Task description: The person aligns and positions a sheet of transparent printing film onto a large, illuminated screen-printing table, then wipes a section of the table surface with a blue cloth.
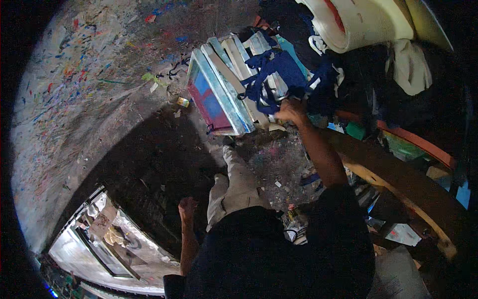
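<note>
My right arm reaches forward to a bundle of dark blue cloth [286,70] draped over a row of framed screens [219,87]. My right hand [293,110] is closed at the near edge of the cloth, its fingertips partly hidden there. The screens lean side by side, with pale, paint-stained edges; the leftmost shows a blue and maroon face. My left hand [186,207] hangs low by my left side, curled into a loose fist, with nothing visible in it.
A large cream roll [348,25] lies at the far right, near a hanging pale cloth [411,67]. A curved wooden edge [388,182] with shelved clutter runs along the right. Paint spots and scraps cover the floor [84,84]. A white table [79,249] holding a frame stands at lower left.
</note>
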`<action>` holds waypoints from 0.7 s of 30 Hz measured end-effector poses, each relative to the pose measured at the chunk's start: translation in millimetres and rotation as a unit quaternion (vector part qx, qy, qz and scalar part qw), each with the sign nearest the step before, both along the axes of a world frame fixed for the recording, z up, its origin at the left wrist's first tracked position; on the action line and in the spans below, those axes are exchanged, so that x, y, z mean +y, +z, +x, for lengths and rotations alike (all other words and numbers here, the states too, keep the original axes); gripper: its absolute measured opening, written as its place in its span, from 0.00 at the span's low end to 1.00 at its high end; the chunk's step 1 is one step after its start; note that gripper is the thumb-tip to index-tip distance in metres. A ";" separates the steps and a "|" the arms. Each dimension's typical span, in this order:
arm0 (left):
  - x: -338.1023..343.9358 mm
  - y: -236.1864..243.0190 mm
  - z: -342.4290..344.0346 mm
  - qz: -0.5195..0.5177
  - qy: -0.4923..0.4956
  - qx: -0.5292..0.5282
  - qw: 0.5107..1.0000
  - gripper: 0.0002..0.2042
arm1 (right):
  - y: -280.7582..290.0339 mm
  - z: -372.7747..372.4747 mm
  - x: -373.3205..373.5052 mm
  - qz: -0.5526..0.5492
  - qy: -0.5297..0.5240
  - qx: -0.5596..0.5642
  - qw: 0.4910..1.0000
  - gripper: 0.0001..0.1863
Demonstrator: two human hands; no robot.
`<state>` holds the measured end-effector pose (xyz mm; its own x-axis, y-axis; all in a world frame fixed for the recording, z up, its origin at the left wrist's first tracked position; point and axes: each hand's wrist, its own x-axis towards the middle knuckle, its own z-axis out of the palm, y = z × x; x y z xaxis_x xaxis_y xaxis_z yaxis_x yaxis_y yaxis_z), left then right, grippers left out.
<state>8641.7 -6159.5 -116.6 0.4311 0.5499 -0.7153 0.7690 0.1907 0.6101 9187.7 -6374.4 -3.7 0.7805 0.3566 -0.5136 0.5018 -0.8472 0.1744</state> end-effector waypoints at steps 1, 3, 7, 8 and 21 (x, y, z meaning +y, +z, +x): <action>-2.9 21.2 36.4 -0.075 0.098 0.010 0.992 0.11 | -48.8 43.0 -34.7 0.002 -0.129 0.110 0.986 0.31; -0.1 44.0 45.6 -0.053 0.123 0.024 0.991 0.11 | -45.6 65.8 -16.3 0.036 -0.126 0.051 0.990 0.31; 15.5 47.2 35.9 -0.064 0.054 0.020 0.996 0.11 | -84.2 113.1 -11.1 0.138 -0.068 -0.130 0.980 0.38; 15.3 48.5 35.4 -0.059 0.058 0.022 0.996 0.11 | -87.5 118.7 -8.1 0.143 -0.065 -0.127 0.979 0.38; -13.5 61.6 0.9 0.036 0.043 0.066 0.996 0.15 | -102.4 155.1 -16.5 -0.014 -0.042 -0.041 0.998 0.30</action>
